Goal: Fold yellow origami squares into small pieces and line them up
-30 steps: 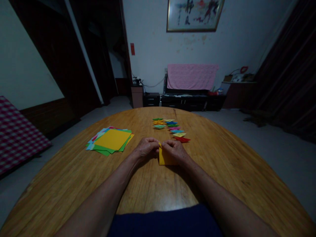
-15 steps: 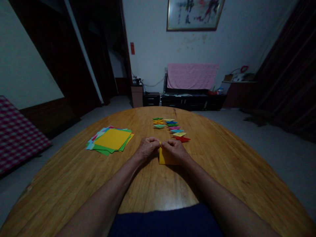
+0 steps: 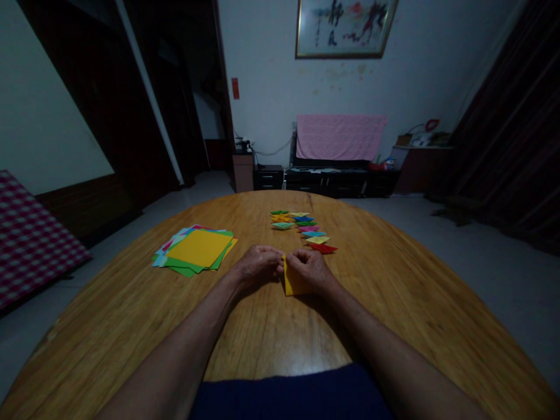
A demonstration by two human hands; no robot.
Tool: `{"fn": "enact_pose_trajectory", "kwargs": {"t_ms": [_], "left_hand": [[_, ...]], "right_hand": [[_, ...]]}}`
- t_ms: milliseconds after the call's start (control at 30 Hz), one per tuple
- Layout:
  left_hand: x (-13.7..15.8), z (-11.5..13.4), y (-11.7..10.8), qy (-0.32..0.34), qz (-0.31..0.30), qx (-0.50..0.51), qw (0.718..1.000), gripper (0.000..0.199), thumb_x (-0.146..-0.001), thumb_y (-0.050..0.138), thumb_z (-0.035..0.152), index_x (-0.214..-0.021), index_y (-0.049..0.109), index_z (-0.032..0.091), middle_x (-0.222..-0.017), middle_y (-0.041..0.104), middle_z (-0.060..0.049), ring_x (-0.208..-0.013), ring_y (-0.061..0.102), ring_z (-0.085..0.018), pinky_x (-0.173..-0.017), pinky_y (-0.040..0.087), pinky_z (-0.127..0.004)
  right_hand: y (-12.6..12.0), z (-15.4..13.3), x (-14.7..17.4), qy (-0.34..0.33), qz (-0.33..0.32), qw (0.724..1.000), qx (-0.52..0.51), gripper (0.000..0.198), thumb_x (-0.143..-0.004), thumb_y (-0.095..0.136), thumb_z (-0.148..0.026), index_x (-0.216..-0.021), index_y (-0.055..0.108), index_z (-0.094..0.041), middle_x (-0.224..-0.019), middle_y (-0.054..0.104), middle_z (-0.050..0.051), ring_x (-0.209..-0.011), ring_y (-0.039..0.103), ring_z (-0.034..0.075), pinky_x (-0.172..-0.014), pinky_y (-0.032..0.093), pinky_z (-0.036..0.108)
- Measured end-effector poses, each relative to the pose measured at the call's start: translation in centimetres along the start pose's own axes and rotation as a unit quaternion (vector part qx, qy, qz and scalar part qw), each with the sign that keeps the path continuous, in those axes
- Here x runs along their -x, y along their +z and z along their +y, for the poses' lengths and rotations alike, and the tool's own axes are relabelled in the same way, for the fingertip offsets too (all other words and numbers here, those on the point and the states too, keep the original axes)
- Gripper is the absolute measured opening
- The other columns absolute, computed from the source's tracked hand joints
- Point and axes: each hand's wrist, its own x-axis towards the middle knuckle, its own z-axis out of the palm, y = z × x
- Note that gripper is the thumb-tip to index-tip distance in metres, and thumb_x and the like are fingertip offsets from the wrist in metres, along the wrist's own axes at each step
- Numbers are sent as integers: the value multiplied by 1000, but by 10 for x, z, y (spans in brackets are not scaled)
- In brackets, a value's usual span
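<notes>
A folded piece of yellow paper (image 3: 296,284) is held just above the table in front of me. My right hand (image 3: 311,269) pinches its upper part between thumb and fingers and covers much of its right side. At the paper's upper left corner, my left hand (image 3: 261,265) has its fingertips pressed together, closed at the paper's edge. Beyond my hands stand small folded paper boats in two rows, the closest a red paper boat (image 3: 322,248). Left of my hands lies a stack of square coloured paper with a yellow sheet (image 3: 200,248) on top.
Everything rests on a round wooden table (image 3: 394,315). Behind it, against the wall, a pink cloth (image 3: 340,137) drapes over a screen on a low black cabinet (image 3: 343,184). A checked cloth (image 3: 35,239) shows at the far left.
The yellow paper has shifted slightly right and tilted a little. My left hand has drawn slightly left, while my right hand keeps its pinch. Boats and stack stay put.
</notes>
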Motion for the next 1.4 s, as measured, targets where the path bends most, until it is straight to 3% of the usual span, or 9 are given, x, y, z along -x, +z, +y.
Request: {"fn": "enact_pose_trajectory", "kwargs": {"t_ms": [267, 567, 833, 967, 1100, 1400], "left_hand": [[-4, -10, 0, 38, 53, -46, 997, 11, -65, 67, 20, -67, 61, 12, -54, 54, 0, -44, 47, -7, -46, 35, -21], [-5, -10, 3, 35, 42, -42, 998, 15, -66, 69, 23, -70, 58, 14, -55, 56, -1, -45, 51, -10, -46, 40, -24], [-1, -6, 7, 52, 52, -66, 995, 16, -64, 69, 24, -66, 55, 15, -53, 53, 1, -42, 47, -7, -43, 35, -20], [-4, -3, 11, 89, 122, -74, 986, 16, -65, 66, 24, -78, 60, 17, -55, 54, 3, -42, 47, -8, -42, 34, -19], [-9, -4, 11, 128, 191, -161, 960, 10, -63, 66, 22, -71, 64, 16, -56, 56, 2, -43, 46, -6, -42, 31, -18], [-10, -12, 13, 108, 157, -149, 970, 13, -67, 64, 28, -70, 64, 15, -54, 54, 2, -39, 43, -7, -40, 32, -19]], "right_hand": [[1, -5, 3, 3, -6, 1000, -2, 27, -71, 56, -40, -58, 58, -16, -54, 54, 0, -51, 49, 12, -45, 35, 21], [-1, -12, 3, 25, 15, 999, -22, 19, -66, 58, -32, -57, 56, -16, -55, 54, -1, -50, 49, 11, -46, 36, 21], [0, -12, 3, 49, -19, 997, -58, 23, -67, 59, -38, -60, 57, -16, -54, 53, 0, -49, 47, 11, -45, 35, 22], [0, -10, 0, 30, 33, 998, -38, 20, -67, 56, -35, -60, 57, -16, -57, 54, 0, -51, 49, 11, -47, 37, 22], [0, -5, -3, 17, 69, 997, -20, 22, -68, 54, -37, -61, 57, -17, -58, 55, 0, -53, 49, 12, -48, 37, 21], [0, -9, -2, 0, 76, 997, -20, 22, -66, 55, -38, -59, 56, -17, -58, 54, 0, -54, 48, 12, -50, 37, 22]]}}
